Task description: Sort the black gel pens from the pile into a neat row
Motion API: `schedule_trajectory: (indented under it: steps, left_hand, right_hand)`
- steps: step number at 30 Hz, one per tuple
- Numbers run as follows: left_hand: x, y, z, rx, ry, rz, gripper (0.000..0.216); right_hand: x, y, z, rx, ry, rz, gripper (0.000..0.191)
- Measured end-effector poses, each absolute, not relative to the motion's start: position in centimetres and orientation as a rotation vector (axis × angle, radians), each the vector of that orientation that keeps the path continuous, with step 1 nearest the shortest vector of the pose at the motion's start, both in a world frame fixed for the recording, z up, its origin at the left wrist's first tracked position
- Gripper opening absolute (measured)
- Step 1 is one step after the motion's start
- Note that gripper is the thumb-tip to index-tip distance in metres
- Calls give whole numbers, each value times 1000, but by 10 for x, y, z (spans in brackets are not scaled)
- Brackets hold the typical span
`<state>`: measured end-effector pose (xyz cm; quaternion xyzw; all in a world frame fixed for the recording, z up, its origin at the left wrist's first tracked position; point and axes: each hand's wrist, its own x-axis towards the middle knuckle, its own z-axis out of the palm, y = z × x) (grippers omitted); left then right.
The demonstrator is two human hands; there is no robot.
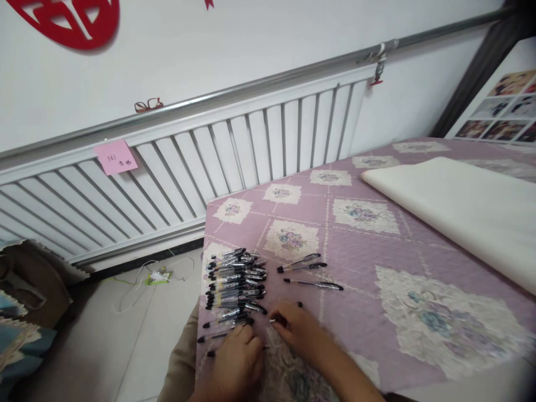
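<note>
Low in the view, my left hand (pixel 238 360) is closed around a black pen; its dark end (pixel 211 353) sticks out to the left and a thin tip shows on the right. Just right of it, the fingers of my right hand (pixel 299 329) are pinched together. A small pale tip shows at those fingertips and a black end peeks out behind the knuckles, but what is held is mostly hidden. Above my left hand, many clear-barrelled pens (pixel 237 279) with black caps lie in a stacked row. Three loose pens (pixel 313 284) lie beyond my right hand.
A purple floral tablecloth (pixel 355 251) covers the table. At the right lies a folded cream sheet (pixel 456 195). Behind stands a white radiator (pixel 251 145) with a pink note (pixel 116 157); glasses (pixel 148 105) rest on its pipe. A power strip (pixel 159 277) lies on the floor.
</note>
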<state>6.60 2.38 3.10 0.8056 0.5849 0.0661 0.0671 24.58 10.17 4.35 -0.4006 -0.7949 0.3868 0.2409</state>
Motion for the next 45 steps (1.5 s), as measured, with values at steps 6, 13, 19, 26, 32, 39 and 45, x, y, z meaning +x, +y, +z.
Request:
schedule_trajectory:
  steps: [6, 13, 19, 26, 32, 39, 45]
  left_hand:
    - [70, 26, 30, 2540, 1762, 113, 19]
    - [60, 24, 23, 2498, 1730, 271, 20]
    - [52, 18, 21, 2512, 1718, 376, 28]
    - [34, 8, 13, 2596, 1746, 516, 34]
    - [30, 5, 6, 2671, 1818, 821, 28]
    - [36, 14, 12, 2658, 1822, 784, 28]
    - [39, 25, 14, 2548, 1876, 741, 27]
  right_hand:
    - [230, 101, 35, -1000, -2216, 1034, 29]
    - [267, 118, 38, -1267, -2234, 632, 23]
    - [282, 118, 31, -1382, -2369, 539, 23]
    - [261, 109, 42, -1234, -2454, 749, 15]
    - [234, 98, 37, -996, -2453, 870, 32]
    - [287, 134, 29, -1389, -2236, 418, 29]
    - [327, 149, 19, -1814, -2071, 175, 38]
